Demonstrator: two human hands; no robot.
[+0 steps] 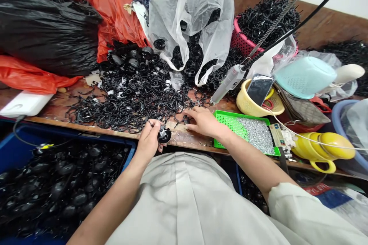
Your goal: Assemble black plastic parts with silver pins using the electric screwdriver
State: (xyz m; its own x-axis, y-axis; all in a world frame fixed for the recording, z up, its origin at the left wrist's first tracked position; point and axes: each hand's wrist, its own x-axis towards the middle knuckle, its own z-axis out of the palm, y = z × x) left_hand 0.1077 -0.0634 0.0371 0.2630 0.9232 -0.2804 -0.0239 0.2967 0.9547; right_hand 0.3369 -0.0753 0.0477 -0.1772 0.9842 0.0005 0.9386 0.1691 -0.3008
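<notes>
A cluttered wooden workbench (57, 109) against a brown wall carries a heap of black plastic clips (126, 97), with a green tray (230, 120) of small metal pins at three o'clock. The left hand (149, 139) pinches a round black cap (164, 135) at the bench edge. At two o'clock of it, the right hand (204, 121) lies palm down, fingers spread, touching loose clips.

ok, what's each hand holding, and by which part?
Left hand grips a round black plastic part by its rim. Right hand lies flat among the loose black pieces on the table; whether it grips one cannot be told.
</notes>
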